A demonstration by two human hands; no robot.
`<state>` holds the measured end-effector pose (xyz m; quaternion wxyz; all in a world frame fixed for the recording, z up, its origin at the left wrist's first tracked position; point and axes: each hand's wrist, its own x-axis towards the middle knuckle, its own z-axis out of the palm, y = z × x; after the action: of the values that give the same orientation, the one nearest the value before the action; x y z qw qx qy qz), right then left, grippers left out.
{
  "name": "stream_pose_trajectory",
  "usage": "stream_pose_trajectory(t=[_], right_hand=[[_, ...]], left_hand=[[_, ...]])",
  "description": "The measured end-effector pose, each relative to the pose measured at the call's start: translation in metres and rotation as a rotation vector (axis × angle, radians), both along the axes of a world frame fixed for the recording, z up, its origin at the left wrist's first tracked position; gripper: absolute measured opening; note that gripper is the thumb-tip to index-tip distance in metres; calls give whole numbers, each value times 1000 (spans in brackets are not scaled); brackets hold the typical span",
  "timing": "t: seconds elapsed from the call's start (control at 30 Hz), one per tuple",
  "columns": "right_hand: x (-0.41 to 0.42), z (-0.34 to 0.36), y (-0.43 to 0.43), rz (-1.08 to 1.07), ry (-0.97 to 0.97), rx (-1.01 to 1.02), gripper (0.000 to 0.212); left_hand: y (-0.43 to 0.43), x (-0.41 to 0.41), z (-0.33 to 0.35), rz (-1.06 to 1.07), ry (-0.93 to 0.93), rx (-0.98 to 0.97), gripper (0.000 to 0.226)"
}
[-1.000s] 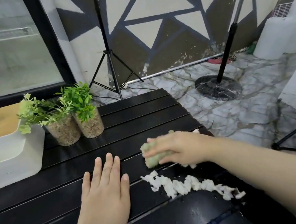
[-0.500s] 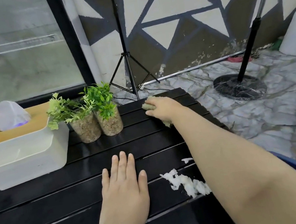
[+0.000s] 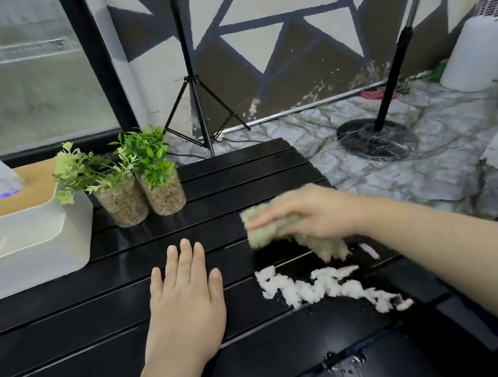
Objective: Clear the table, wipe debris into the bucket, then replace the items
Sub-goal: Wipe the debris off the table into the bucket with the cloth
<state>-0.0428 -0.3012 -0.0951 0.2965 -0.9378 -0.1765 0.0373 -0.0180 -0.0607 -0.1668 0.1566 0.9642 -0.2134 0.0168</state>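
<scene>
Debris (image 3: 322, 289) piled near the table's (image 3: 54, 349) right edge, not bucketed yet; right hand (image 3: 310, 214) grips the cloth (image 3: 264, 231), left hand (image 3: 183, 299) rests flat, open; plants (image 3: 128, 175) uncleared at back edge.

Bright even daylight; right hand (image 3: 307, 216) motion-blurred; wide-angle edge distortion.
</scene>
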Motion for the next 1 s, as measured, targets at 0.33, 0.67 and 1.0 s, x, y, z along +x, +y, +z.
stream_pose_trajectory(t=[0.33,0.67,1.0], right_hand=[[33,-47,-95,-585,8,-122,41],[-46,-33,-34,-279,-40,-104,37],[-79,15,-18,-356,-97,280,42]], left_hand=[[-1,7,-1,-83,10,59,55],[-3,7,3,-73,44,46,53],[18,-54,15,-67,139,-183,48]])
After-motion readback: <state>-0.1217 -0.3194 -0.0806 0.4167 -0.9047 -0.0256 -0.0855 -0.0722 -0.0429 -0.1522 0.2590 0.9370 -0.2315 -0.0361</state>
